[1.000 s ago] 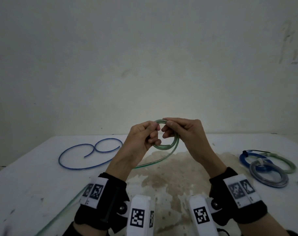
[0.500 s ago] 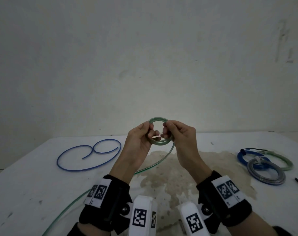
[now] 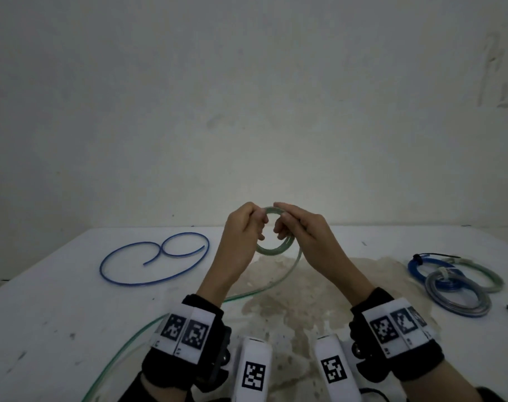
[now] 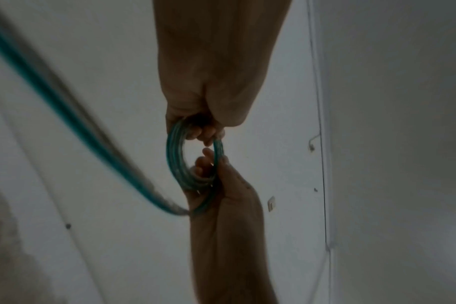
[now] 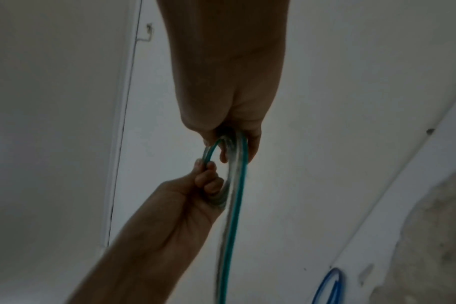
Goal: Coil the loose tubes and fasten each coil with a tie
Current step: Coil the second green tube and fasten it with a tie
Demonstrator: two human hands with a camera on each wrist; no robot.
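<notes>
Head view, step: the green tube (image 3: pixel 274 248) is judged to be mid-winding; each new turn should be laid flush on the turns already gathered, the ring being kept pinched at one side while slack is fed in at the other.
Head view, tube: a small coil is held raised above the white table (image 3: pixel 58 309), its loose tail running down toward 7 o'clock onto the tabletop.
Head view, hands: the left hand (image 3: pixel 241 236) is clasped on the ring at 9 o'clock, the right hand (image 3: pixel 302 230) at 3 o'clock, with the knuckles uppermost.
Head view, rest: a loose blue tube (image 3: pixel 157 256) lies at 9 o'clock of the hands; tied coils (image 3: pixel 455 282) lie at 3 o'clock.
Left wrist view, pose: several turns of the coil (image 4: pixel 177 160) are seen edge-on, with curled fingers (image 4: pixel 203 131) hooked round the rim from above; the other hand's fingers are hooked through it from below.
Right wrist view, pose: the rim is pinched by the fingertips (image 5: pixel 251 148) where the tail (image 5: pixel 234 216) leaves toward 6 o'clock; slack is best drawn up gently, since the tail appears blurred.
</notes>
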